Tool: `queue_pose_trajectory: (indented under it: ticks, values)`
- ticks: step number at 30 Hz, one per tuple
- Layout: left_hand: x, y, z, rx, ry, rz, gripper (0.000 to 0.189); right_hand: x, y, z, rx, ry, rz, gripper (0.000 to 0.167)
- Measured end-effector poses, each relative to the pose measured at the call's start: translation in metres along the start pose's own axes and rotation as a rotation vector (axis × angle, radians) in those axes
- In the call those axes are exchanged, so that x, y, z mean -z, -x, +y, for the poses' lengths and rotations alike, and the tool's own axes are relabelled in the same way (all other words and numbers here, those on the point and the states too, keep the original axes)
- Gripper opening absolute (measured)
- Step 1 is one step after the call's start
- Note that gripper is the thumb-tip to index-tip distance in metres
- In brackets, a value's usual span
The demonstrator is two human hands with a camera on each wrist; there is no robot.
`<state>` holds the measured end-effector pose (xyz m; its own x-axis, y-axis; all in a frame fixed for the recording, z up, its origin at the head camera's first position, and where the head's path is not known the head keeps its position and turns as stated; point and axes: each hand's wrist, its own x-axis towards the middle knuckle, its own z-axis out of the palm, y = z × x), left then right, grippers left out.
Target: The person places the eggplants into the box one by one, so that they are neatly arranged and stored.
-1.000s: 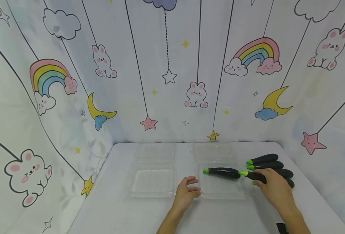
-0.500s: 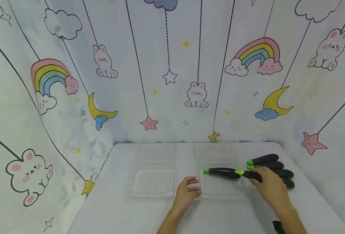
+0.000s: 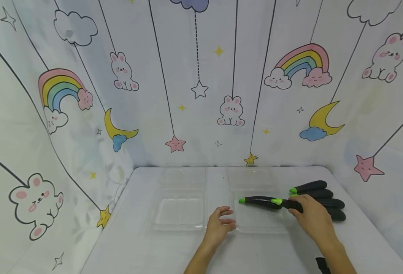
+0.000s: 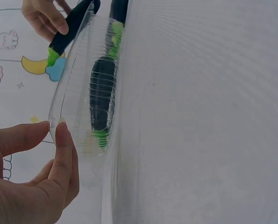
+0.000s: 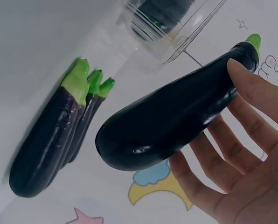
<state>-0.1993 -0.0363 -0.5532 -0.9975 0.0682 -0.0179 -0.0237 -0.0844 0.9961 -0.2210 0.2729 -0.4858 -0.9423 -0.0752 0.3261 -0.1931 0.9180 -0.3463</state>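
Observation:
A dark eggplant with a bright green stem (image 5: 176, 112) is gripped in my right hand (image 3: 316, 220), thumb on one side and fingers on the other. In the head view its green tip overlaps the blunt end of another eggplant (image 3: 259, 201), which lies in the right clear plastic container (image 3: 256, 224). That held eggplant hangs above the container's right side. My left hand (image 4: 41, 172) pinches the container's near-left rim between thumb and fingers. Several more eggplants (image 3: 309, 186) lie side by side on the table, right of the container and partly behind my right hand.
A second clear plastic container (image 3: 179, 213), its lid opened toward the back, stands to the left. The right container's lid (image 3: 253, 179) also lies back. A small black object (image 3: 322, 264) shows beside the right forearm. A printed cloth wall (image 3: 201, 114) rises behind the white table.
My right hand has moved a little left with the eggplant, bringing its green tip over the one in the container. The left hand has stayed at the rim.

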Motion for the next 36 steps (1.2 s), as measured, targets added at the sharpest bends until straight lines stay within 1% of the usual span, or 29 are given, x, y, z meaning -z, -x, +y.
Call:
queue_pose_trajectory:
  ticks: [10, 14, 22, 27, 36]
  values:
    - [-0.001, 0.000, 0.000, 0.001, 0.001, -0.002, 0.058, -0.004, -0.003, -0.005, 0.021, -0.009, -0.015, 0.042]
    - [0.000, 0.000, 0.000, 0.006, 0.004, -0.003, 0.058, -0.004, -0.004, -0.008, 0.016, -0.003, -0.012, 0.042]
    - [-0.001, 0.000, 0.000, 0.004, 0.006, -0.002, 0.059, -0.005, -0.004, -0.013, 0.010, -0.002, -0.034, 0.042]
    - [-0.001, 0.000, 0.000, 0.015, 0.016, 0.000, 0.057, -0.006, -0.005, -0.016, 0.008, 0.002, -0.035, 0.042]
    - [0.000, 0.000, 0.000, 0.008, 0.021, -0.005, 0.054, -0.008, -0.007, -0.021, 0.019, -0.010, -0.046, 0.041]
